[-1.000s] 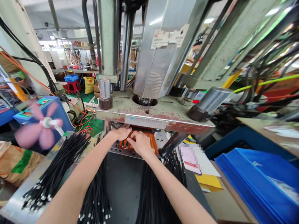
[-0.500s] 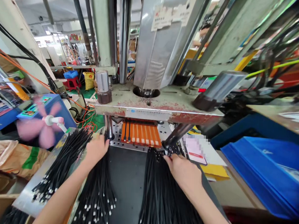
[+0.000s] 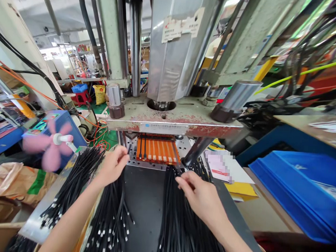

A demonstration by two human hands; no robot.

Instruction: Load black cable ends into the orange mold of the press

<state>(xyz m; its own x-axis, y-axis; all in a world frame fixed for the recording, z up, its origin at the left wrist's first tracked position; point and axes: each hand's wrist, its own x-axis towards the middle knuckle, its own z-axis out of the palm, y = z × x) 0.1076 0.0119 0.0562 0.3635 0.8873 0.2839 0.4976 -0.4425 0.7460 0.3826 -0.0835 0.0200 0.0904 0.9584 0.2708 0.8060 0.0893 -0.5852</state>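
My left hand (image 3: 114,166) is raised over the left bundle of black cables (image 3: 110,212). Its thumb and fingers pinch a thin black cable (image 3: 129,149), whose end sticks up beside the press. Over the top of the right cable bundle (image 3: 178,211), my right hand (image 3: 200,191) has its thumb and forefinger drawn together; whatever lies between them is hidden. Ahead of both hands, an orange slotted fixture (image 3: 158,149) sits under the press plate, two black cables lying in its left slots. White-tipped ends show at the bottom of the left bundle.
A heavy press (image 3: 173,128) with steel posts stands in front. Another cable bundle (image 3: 74,185) lies on a metal sheet at left, near a pink fan (image 3: 57,138). Blue bins (image 3: 292,193) and a paper (image 3: 224,166) are at right. A dark board (image 3: 143,209) separates the bundles.
My left hand has moved slightly right toward the fixture, lifting a cable end. My right hand has drawn back a little from the cable tops. The view has shifted slightly.
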